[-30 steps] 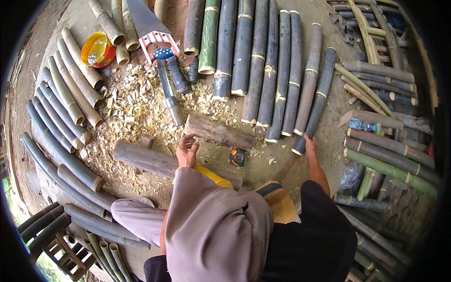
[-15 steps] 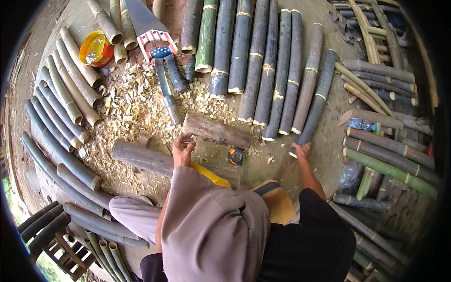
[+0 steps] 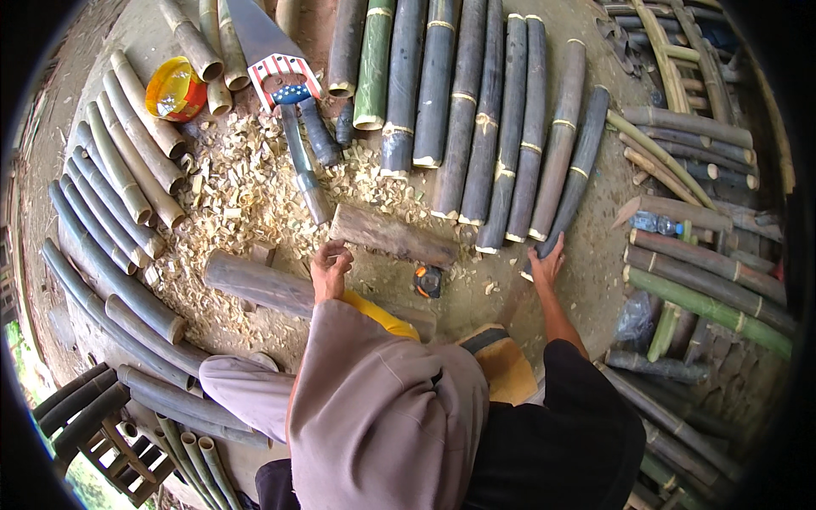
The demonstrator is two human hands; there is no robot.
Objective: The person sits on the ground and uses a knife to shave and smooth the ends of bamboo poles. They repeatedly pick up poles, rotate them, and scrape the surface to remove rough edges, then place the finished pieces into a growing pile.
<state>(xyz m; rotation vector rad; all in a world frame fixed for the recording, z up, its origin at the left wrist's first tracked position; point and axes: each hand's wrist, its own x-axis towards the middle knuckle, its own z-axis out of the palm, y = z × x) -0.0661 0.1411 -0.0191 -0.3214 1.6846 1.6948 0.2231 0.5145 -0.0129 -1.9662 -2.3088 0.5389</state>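
Bamboo pole, dark-skinned, lies at the right-hand end of a row of cut lengths on the bare floor, its near end in the grasp of a worker's right hand. The thumb lies along the left of the pole and the fingers close over the right, narrowed to its girth. The left hand hangs beside the end of a rough wooden block, fingers loosely curled and apparently holding nothing; whether they brush the wood cannot be told.

The pole should prove stiff and fairly light for its length, likely hollow like the open-ended pieces nearby, and hardly fragile, though its smooth skin may turn or slide under a loose palm. One hand at the end can probably steer it along the floor; to lift it level, a hold near the middle, by the pale joint ring, would balance better. The cut rim may be sharp, so a grip on the round wall looks safer.

Compared with a second ago, the right hand has gone from the pole's right flank to straddling its near end, which sits slightly farther left. The left hand is little changed, and the orange-and-black tape measure remains below the block.
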